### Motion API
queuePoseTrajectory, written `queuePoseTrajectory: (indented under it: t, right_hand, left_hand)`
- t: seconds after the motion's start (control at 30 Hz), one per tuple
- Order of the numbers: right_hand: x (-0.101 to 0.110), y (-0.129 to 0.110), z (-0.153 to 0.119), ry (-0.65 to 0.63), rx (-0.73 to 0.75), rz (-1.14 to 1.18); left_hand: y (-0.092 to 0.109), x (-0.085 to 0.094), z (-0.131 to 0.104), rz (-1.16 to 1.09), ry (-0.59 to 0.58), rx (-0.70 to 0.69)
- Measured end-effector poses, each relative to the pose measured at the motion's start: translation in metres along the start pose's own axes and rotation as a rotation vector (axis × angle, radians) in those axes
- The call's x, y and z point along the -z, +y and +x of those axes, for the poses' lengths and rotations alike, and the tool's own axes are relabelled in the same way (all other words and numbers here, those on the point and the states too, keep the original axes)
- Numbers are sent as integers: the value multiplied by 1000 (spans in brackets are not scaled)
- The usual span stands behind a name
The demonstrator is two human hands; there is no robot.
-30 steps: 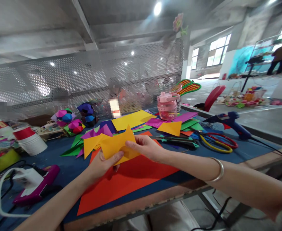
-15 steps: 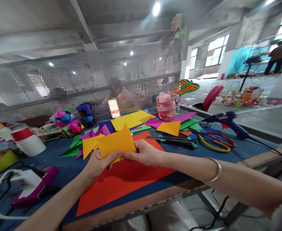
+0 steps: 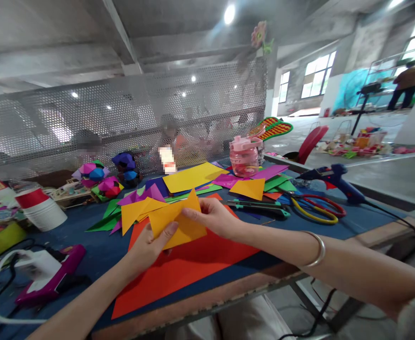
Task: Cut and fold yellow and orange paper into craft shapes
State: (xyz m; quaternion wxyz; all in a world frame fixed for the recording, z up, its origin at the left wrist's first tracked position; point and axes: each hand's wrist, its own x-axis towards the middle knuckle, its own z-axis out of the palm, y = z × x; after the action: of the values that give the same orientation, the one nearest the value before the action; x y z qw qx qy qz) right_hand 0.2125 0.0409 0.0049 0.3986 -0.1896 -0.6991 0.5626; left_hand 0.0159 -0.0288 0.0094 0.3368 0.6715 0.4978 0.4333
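Head view: the yellow paper [image 3: 179,224] sits between my hands, above the red sheet [image 3: 179,278]. My left hand [image 3: 154,243] pinches its near-left edge, thumb on top; my right hand [image 3: 212,217] grips its right side, thumb pressed over the face.

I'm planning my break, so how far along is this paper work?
The faceted paper shapes at the back left look done. In hand is an orange piece, held by the left hand and right hand. Probably left: the red sheet and yellow sheet, both lying flat. The total needed isn't visible.
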Motion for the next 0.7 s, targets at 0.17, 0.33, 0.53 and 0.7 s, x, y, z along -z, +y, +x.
queuePoseTrajectory:
  t: [0.17,0.33,0.53,0.7]
  right_hand:
    - [2,3,4,125,15,64]
    - [1,3,4,152,19,81]
    - [0,1,4,169,20,68]
    - [-2,-2,2,175,29,45]
  left_hand:
    - [1,-3,-3,-26,-48,52]
    - [-4,-1,-1,-29,-67,75]
    - [-2,-3,0,18,-21,76]
    - [-5,-4,-5,57,84,75]
